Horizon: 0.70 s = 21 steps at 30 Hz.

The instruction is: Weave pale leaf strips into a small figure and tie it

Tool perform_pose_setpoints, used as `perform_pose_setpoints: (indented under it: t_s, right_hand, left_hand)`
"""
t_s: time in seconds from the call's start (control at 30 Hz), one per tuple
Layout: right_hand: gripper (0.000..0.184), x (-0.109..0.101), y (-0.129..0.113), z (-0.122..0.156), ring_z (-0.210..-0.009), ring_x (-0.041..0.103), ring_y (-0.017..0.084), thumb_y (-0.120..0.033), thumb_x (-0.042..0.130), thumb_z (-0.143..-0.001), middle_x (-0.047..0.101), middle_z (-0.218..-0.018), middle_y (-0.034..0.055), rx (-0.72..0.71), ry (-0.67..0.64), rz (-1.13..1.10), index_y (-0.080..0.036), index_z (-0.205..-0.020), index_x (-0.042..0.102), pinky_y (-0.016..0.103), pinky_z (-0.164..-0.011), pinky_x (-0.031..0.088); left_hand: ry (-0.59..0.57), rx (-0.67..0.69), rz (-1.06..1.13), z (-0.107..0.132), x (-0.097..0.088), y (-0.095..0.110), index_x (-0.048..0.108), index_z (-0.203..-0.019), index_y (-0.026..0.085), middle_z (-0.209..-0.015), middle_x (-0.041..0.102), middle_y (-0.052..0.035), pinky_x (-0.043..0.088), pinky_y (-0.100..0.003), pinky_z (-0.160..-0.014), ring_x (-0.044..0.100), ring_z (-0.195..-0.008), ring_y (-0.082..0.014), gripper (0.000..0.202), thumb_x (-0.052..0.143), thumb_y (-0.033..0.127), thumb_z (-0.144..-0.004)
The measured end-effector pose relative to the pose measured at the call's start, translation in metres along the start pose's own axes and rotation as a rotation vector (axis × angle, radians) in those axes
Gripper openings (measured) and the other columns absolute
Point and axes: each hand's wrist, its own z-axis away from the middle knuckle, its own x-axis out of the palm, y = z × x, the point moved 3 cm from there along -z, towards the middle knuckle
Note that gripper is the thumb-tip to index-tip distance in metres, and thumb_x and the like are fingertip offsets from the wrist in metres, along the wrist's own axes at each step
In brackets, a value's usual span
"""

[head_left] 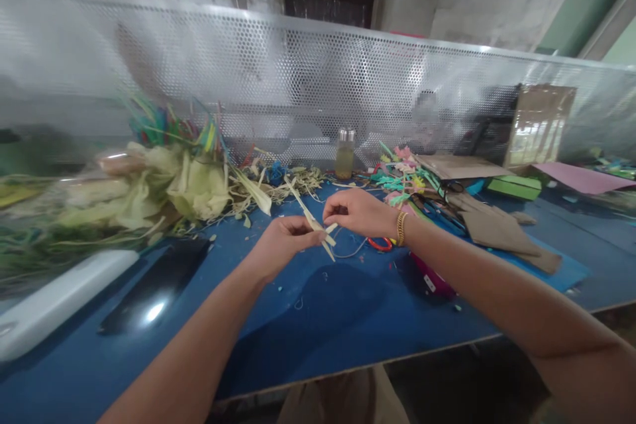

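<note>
My left hand (278,244) pinches a narrow pale strip of dried husk (304,207) between thumb and fingers, above the blue table. A short loose end of the strip pokes out below my thumb. Just to the right, my right hand (358,213) is closed with its fingertips beside the strip; what they grip, if anything, is too small to make out. A thin pale thread (354,253) curves beneath that hand. Red-handled scissors (380,244) lie under my right wrist, partly hidden. A gold bracelet (401,228) is on that wrist.
Pale husks (199,189) heap at the left, near a white device (64,301) and a dark phone (156,288). A glass bottle (344,156) stands before the perforated metal screen (318,79). Colourful craft flowers (400,175), brown card (499,232) and a magenta object (431,276) lie right.
</note>
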Motion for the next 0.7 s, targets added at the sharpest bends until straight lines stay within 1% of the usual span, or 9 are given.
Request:
perform_pose_setpoints:
  t_s: [0.07, 0.17, 0.3, 0.4, 0.5, 0.6, 0.7]
  right_hand:
    - [0.008, 0.002, 0.003, 0.002, -0.062, 0.05, 0.009, -0.021, 0.059, -0.082, 0.061, -0.07, -0.0004, 0.026, 0.005, -0.069, -0.016, -0.08, 0.064, 0.023, -0.06, 0.037]
    - [0.01, 0.006, 0.005, 0.005, -0.063, 0.05, 0.009, -0.025, 0.059, -0.083, 0.06, -0.071, -0.0005, 0.058, 0.02, -0.158, -0.015, -0.084, 0.063, 0.023, -0.06, 0.038]
    - [0.012, 0.015, 0.008, 0.007, -0.069, 0.052, 0.01, -0.022, 0.057, -0.085, 0.063, -0.079, 0.0012, 0.077, -0.004, -0.29, -0.016, -0.093, 0.063, 0.024, -0.067, 0.042]
    - [0.012, 0.017, 0.011, 0.009, -0.074, 0.053, 0.011, -0.023, 0.056, -0.086, 0.064, -0.084, 0.0019, 0.081, 0.013, -0.294, -0.016, -0.092, 0.064, 0.026, -0.071, 0.042]
    - [0.013, 0.015, 0.011, 0.012, -0.074, 0.053, 0.012, -0.026, 0.055, -0.087, 0.063, -0.085, 0.002, 0.094, 0.052, -0.234, -0.016, -0.087, 0.063, 0.027, -0.072, 0.041]
    - [0.012, 0.013, 0.008, 0.014, -0.072, 0.052, 0.012, -0.024, 0.05, -0.088, 0.061, -0.083, 0.0018, 0.102, 0.082, -0.193, -0.017, -0.085, 0.059, 0.026, -0.069, 0.04]
    - [0.013, 0.017, 0.005, 0.015, -0.065, 0.051, 0.01, -0.019, 0.041, -0.091, 0.058, -0.079, 0.0008, 0.145, 0.069, -0.278, -0.018, -0.085, 0.052, 0.025, -0.065, 0.041]
  left_hand:
    - [0.043, 0.018, 0.013, -0.001, -0.002, -0.001, 0.073, -0.072, 0.018, -0.068, 0.068, -0.0019, 0.043, -0.025, -0.063, 0.056, -0.062, -0.0121, 0.015, 0.078, 0.031, -0.066]
    - [0.083, 0.017, 0.053, -0.002, -0.004, -0.003, 0.072, -0.068, 0.017, -0.065, 0.066, -0.0017, 0.042, -0.025, -0.062, 0.056, -0.062, -0.0121, 0.016, 0.079, 0.031, -0.065]
    - [0.117, 0.004, 0.132, -0.002, -0.004, -0.003, 0.071, -0.065, 0.018, -0.064, 0.066, -0.0013, 0.042, -0.024, -0.061, 0.056, -0.062, -0.0117, 0.014, 0.08, 0.029, -0.064]
    - [0.146, -0.004, 0.178, -0.003, -0.005, -0.005, 0.072, -0.067, 0.018, -0.065, 0.066, -0.0013, 0.043, -0.025, -0.064, 0.056, -0.062, -0.0112, 0.015, 0.08, 0.03, -0.064]
    - [0.188, -0.012, 0.217, -0.005, -0.006, -0.008, 0.071, -0.069, 0.017, -0.067, 0.067, -0.0019, 0.044, -0.026, -0.064, 0.057, -0.062, -0.0115, 0.018, 0.08, 0.032, -0.064]
    - [0.232, -0.007, 0.233, -0.007, -0.008, -0.01, 0.069, -0.067, 0.016, -0.065, 0.065, -0.0017, 0.042, -0.025, -0.062, 0.055, -0.06, -0.0112, 0.02, 0.08, 0.033, -0.063]
    - [0.267, -0.006, 0.24, -0.007, -0.009, -0.01, 0.067, -0.064, 0.016, -0.061, 0.062, -0.0007, 0.04, -0.025, -0.059, 0.054, -0.059, -0.0109, 0.022, 0.079, 0.033, -0.063]
